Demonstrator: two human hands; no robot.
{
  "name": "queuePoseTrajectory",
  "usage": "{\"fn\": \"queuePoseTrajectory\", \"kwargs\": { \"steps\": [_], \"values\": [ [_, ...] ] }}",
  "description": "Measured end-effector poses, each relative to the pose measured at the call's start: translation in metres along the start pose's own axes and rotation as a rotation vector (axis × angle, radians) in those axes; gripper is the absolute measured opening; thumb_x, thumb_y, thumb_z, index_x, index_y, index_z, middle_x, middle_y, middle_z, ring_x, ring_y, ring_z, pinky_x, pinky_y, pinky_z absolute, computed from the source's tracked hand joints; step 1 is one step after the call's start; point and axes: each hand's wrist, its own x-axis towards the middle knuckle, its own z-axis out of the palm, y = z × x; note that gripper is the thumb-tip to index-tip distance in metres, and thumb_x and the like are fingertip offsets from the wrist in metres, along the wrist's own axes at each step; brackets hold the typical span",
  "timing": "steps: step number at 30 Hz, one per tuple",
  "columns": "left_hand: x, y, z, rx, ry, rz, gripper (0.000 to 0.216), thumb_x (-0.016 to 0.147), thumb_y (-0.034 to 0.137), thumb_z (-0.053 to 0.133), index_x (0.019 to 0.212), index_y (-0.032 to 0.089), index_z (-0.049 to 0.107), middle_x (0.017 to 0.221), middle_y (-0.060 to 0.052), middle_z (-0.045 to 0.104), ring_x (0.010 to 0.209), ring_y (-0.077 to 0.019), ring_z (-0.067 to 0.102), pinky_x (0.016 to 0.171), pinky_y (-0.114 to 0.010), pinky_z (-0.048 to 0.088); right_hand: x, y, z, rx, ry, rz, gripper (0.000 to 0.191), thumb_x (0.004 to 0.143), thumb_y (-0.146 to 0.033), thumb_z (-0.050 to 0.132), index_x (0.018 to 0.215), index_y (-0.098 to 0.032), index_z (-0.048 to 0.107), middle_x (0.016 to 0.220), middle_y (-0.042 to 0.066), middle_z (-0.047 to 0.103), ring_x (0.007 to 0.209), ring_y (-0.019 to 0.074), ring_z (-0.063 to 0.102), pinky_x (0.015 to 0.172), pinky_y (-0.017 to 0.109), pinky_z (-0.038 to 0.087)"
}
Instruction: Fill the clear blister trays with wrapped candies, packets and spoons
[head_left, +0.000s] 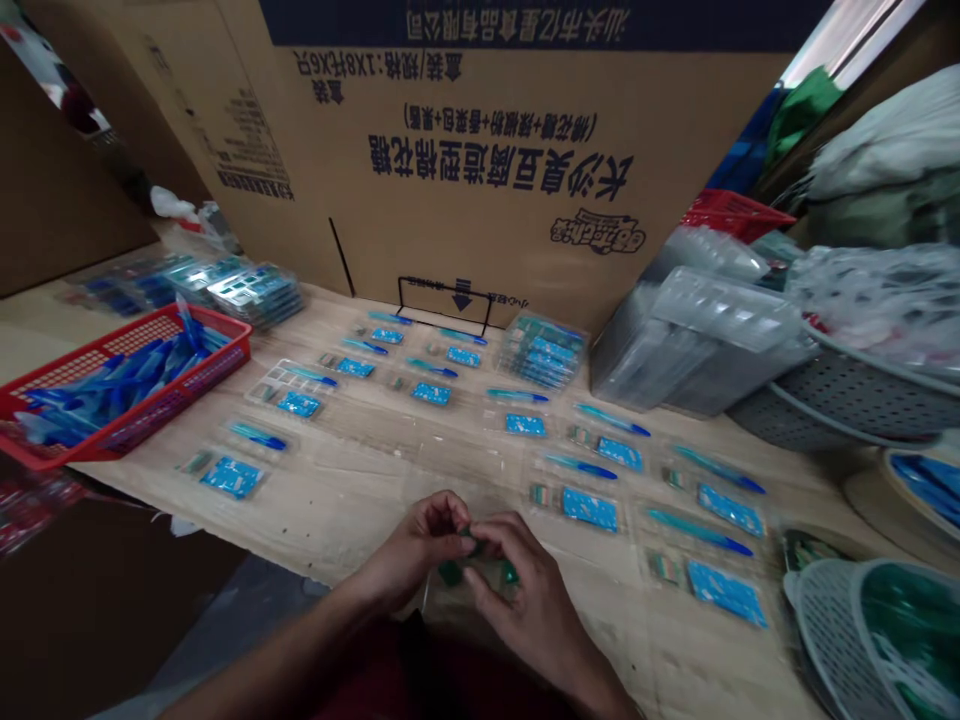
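My left hand (412, 545) and my right hand (517, 590) meet low in the middle of the view, with fingers pinched together on a small green piece (469, 545). Under them lies a transparent plastic blister tray (469, 590) with more green parts (450, 573) in it. Its edges are partly hidden by my hands. Ahead and to the right, several similar trays (589, 510) lie in rows on the wooden tabletop (360, 500). Each holds a blue card and a slim teal-and-blue stick.
A red plastic basket (124, 385) of blue items stands at the left, beside stacked filled trays (255, 295). A large printed cardboard carton (465, 170) stands behind the table. Stacked transparent trays (720, 325) and grey perforated baskets (847, 400) crowd the right side.
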Motion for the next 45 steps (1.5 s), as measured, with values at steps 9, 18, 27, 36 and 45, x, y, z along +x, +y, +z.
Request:
{"fn": "queuePoseTrajectory", "kwargs": {
  "steps": [9,18,27,36,45],
  "values": [
    [0.017,0.008,-0.020,0.912,0.122,0.325,0.022,0.071,0.015,0.062,0.092,0.020,0.064,0.096,-0.006,0.063,0.096,-0.0221,0.057,0.087,-0.037,0.045,0.032,0.047,-0.015,-0.292,-0.053,-0.038,0.018,0.086,-0.014,0.050,0.098,-0.020,0.062,0.095,0.007,0.062,0.087,0.0189,0.062,0.074,0.031,0.052],
    [0.036,0.006,-0.033,1.177,0.047,0.342,0.029,0.066,0.003,0.053,0.089,0.016,0.064,0.096,-0.007,0.062,0.088,-0.0190,0.061,0.078,-0.031,0.050,0.063,0.048,-0.011,-0.719,-0.319,0.027,0.014,0.084,-0.013,0.056,0.084,-0.021,0.068,0.086,0.006,0.065,0.080,0.0205,0.064,0.071,0.030,0.050],
    [0.024,0.019,-0.036,1.074,0.066,0.374,0.021,0.072,0.011,0.058,0.090,0.018,0.067,0.100,-0.007,0.067,0.094,-0.0202,0.063,0.083,-0.032,0.048,0.047,0.030,-0.020,-0.684,-0.281,0.040,0.029,0.081,-0.011,0.056,0.108,-0.018,0.061,0.103,0.011,0.062,0.093,0.0240,0.060,0.080,0.036,0.047],
    [0.009,0.012,-0.019,0.922,0.042,0.309,0.023,0.072,0.012,0.059,0.093,0.017,0.066,0.087,-0.004,0.068,0.081,-0.0175,0.061,0.074,-0.029,0.048,0.012,0.020,-0.013,-0.407,-0.233,-0.040,0.021,0.081,-0.007,0.046,0.091,-0.020,0.060,0.081,0.004,0.062,0.080,0.0208,0.056,0.072,0.035,0.044],
    [0.008,0.008,-0.010,1.147,-0.051,0.319,0.048,0.064,0.002,0.058,0.109,0.019,0.059,0.105,-0.007,0.063,0.102,-0.0229,0.055,0.089,-0.038,0.045,0.011,0.022,-0.015,-0.499,-0.229,0.008,0.027,0.073,-0.008,0.056,0.098,-0.019,0.059,0.092,0.006,0.061,0.090,0.0247,0.055,0.079,0.039,0.042]
  ]
}}
